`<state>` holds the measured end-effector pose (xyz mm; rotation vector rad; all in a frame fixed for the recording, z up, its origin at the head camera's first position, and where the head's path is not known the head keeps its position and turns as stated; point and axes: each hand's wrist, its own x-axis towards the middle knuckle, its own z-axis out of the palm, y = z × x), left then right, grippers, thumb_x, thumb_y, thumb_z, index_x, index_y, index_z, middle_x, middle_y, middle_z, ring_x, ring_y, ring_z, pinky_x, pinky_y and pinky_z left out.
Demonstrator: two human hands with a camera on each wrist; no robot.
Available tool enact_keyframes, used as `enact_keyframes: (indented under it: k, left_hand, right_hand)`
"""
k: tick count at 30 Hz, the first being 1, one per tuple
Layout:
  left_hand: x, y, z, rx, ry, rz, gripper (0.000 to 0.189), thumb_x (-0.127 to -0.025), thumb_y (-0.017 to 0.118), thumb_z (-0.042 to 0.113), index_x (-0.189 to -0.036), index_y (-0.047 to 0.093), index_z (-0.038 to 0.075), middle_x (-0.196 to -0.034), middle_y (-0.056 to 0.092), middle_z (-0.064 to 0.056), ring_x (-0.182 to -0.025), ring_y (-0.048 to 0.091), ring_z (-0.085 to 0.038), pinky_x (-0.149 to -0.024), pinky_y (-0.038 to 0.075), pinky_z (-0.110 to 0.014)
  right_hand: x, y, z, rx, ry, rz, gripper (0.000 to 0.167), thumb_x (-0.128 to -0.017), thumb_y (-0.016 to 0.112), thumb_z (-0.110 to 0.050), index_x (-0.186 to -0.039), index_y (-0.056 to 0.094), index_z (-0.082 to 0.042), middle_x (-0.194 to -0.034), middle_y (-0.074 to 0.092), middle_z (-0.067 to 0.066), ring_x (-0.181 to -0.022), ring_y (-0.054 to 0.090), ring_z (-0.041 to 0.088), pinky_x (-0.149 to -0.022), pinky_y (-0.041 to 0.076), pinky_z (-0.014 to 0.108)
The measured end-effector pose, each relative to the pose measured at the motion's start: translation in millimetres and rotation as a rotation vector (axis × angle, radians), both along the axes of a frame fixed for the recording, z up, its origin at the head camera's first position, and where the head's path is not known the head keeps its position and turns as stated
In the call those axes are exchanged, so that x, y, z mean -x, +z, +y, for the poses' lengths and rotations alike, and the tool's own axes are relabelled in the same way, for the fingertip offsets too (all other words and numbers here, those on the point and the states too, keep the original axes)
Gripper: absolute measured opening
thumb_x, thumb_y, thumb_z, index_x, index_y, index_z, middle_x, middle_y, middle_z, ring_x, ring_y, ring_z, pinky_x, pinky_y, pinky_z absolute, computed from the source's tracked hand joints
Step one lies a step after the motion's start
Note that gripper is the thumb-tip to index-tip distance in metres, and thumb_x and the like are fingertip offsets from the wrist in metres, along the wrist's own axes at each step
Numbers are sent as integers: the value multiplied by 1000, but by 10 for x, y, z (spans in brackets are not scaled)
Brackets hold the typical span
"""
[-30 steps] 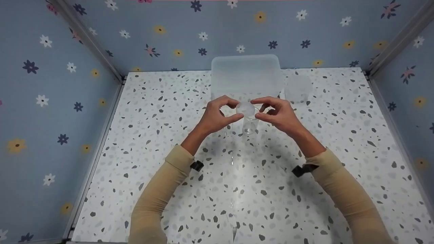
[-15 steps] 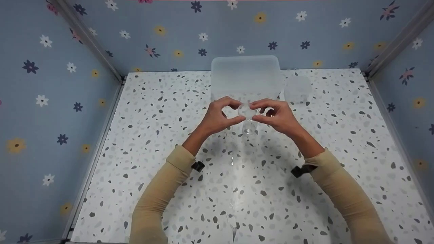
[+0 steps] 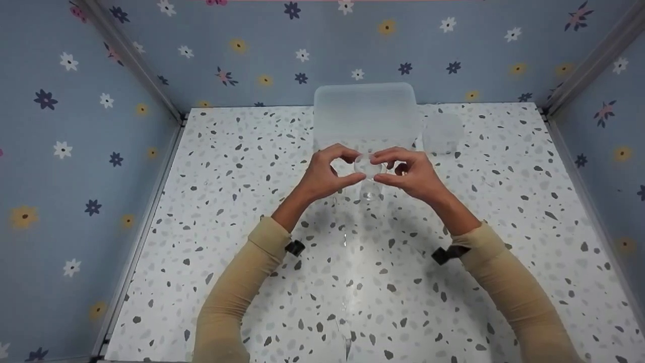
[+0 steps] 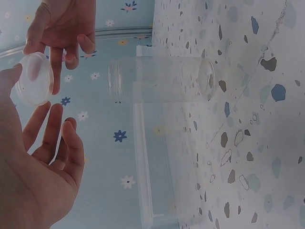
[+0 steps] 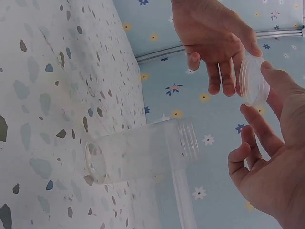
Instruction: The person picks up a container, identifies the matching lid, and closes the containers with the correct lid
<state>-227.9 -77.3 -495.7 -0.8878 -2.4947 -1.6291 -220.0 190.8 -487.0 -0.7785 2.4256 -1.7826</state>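
Note:
A round, see-through screw lid (image 3: 368, 167) is pinched by both hands near the middle of the head view. My left hand (image 3: 325, 171) holds its left edge with thumb and index finger. From the right, the thumb and index finger of my right hand (image 3: 415, 171) grip the opposite edge. Below the lid, a clear cylindrical jar (image 5: 138, 150) with a threaded neck stands upright on the table. Both wrist views show a gap between the lid (image 4: 35, 81) and the jar's mouth. Neither hand touches the jar.
A large frosted plastic box (image 3: 365, 111) stands at the back, behind the hands. To its right is a small translucent object (image 3: 443, 132). Flower-patterned panels (image 3: 322, 45) enclose the speckled table (image 3: 242, 151) at the back and sides.
The lid has shifted slightly right and covers the jar's mouth more in the head view. My right hand's fingertips have moved a little left along its edge; lately both hands barely move.

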Motion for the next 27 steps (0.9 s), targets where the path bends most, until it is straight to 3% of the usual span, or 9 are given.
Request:
enact_keyframes:
  k: [5, 11, 16, 27]
  left_hand:
    - [-6, -4, -3, 9, -5, -10, 42, -99, 88, 22, -134, 78, 3, -129, 76, -23, -123, 70, -35, -101, 61, -43]
    - [-5, -6, -10, 13, -9, -9, 43, -100, 88, 22, -136, 76, 2, -130, 75, -22, -124, 70, -36, -111, 59, -50]
    - [-2, -19, -15, 8, -18, -6, 44, -100, 88, 22, -137, 76, 1, -131, 74, -27, -124, 69, -38, -112, 58, -54]
    - [10, -46, -15, 10, -21, 20, 44, -99, 89, 23, -135, 77, 2, -128, 77, -19, -122, 72, -39, -112, 59, -50]
  right_hand:
    - [-16, -2, -6, -17, -12, 1, 28, -94, 86, 5, -122, 85, -1, -135, 78, 15, -92, 59, 11, -71, 47, 22]
    - [-21, 15, -14, -30, -7, 43, 27, -95, 86, 3, -122, 86, -1, -135, 76, 23, -90, 56, 9, -73, 46, 21]
    - [-23, 12, -16, -33, -4, 68, 27, -94, 87, 4, -120, 86, 0, -134, 76, 25, -90, 55, 8, -74, 46, 20]
    - [11, -37, -4, -38, -3, 88, 27, -93, 88, 4, -119, 86, -1, -132, 77, 25, -88, 54, 8, -73, 46, 20]
